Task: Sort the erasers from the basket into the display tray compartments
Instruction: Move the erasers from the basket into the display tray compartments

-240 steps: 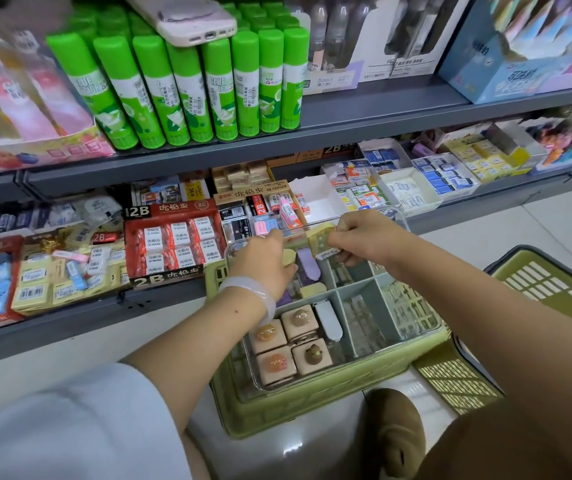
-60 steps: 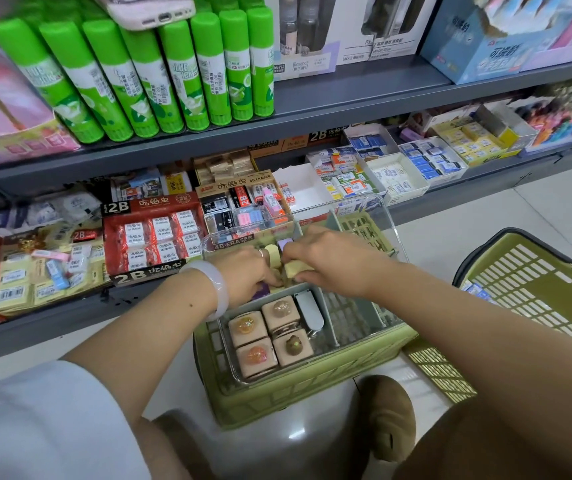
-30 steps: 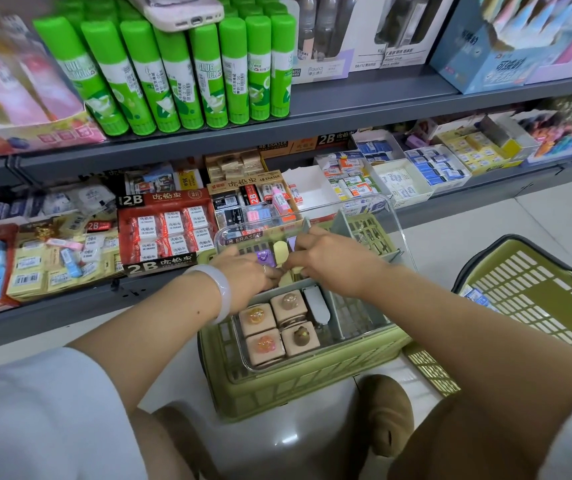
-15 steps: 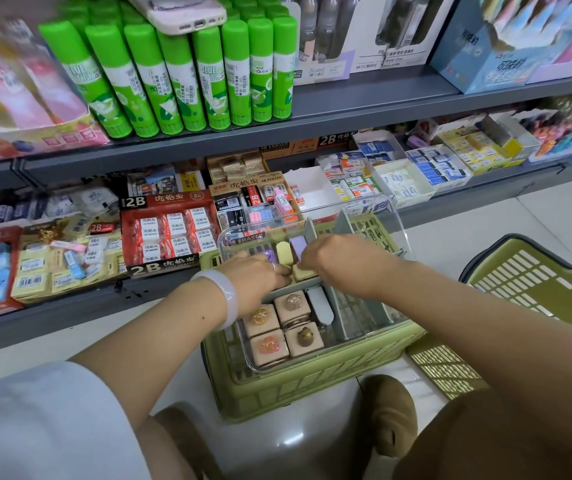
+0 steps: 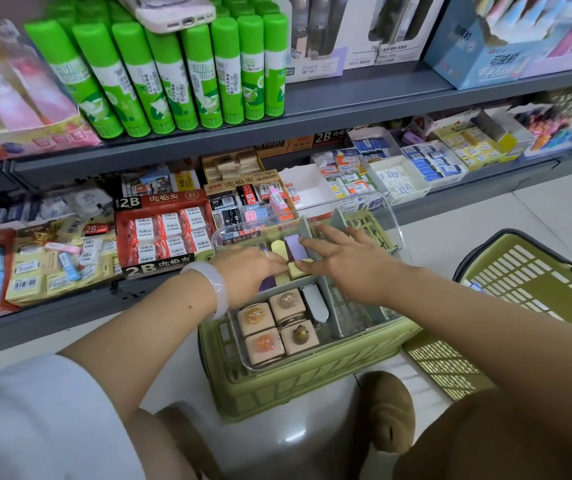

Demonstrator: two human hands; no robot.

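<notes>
inside, tray (image 5: 403, 233) holds four square erasers (image 5: 277, 322).

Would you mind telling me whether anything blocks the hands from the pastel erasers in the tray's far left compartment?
Nothing visible does: the left hand and right hand already rest on the yellow and purple erasers in the clear tray.
</notes>
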